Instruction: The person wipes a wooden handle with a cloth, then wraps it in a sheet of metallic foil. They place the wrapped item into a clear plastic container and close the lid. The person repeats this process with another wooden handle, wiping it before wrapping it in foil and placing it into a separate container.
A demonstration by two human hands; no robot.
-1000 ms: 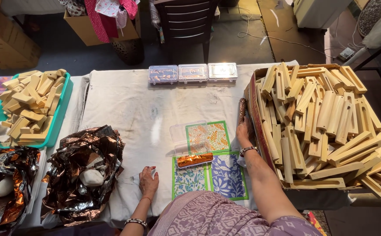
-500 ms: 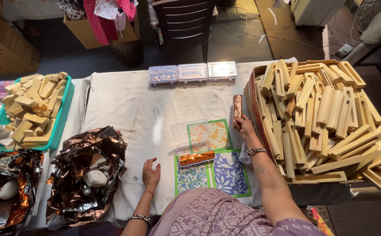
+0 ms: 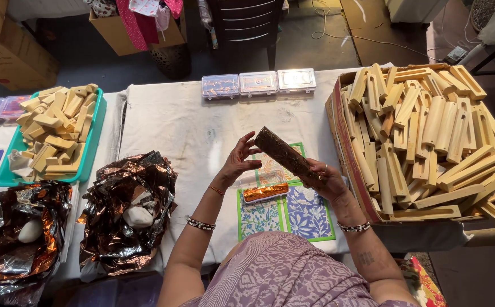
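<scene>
A: Both hands were up over the white-clothed table (image 3: 173,122), and between them sat a long dark foil-wrapped bar (image 3: 284,153), tilted, its far end toward eleven o'clock and its near end toward five.

B: Who had the grip on it?

A: The right hand (image 3: 326,181) was closed around the lower end, palm underneath, so that end was hidden by the fingers. The left hand (image 3: 237,161) was open, fingers spread, fingertips at the bar's upper end; whether they pressed it or only brushed it was hard to make out.

B: And beneath the hands?

A: A shiny orange foil piece (image 3: 265,192) lay at six o'clock from the bar, on patterned printed sheets (image 3: 284,213) with green and blue borders, partly covered by the forearms.

B: Off to three o'clock?

A: A cardboard box (image 3: 345,142) heaped with pale wooden blocks (image 3: 429,136), its right side cut off by the frame.

B: At nine?

A: Crumpled copper-brown foil (image 3: 125,210) with a white lump in it, and a second pile clipped at the left edge. Farther at ten, a teal tray (image 3: 91,150) of smaller blocks. At twelve, three small clear cases (image 3: 258,83) in a row, contents too small to tell
</scene>
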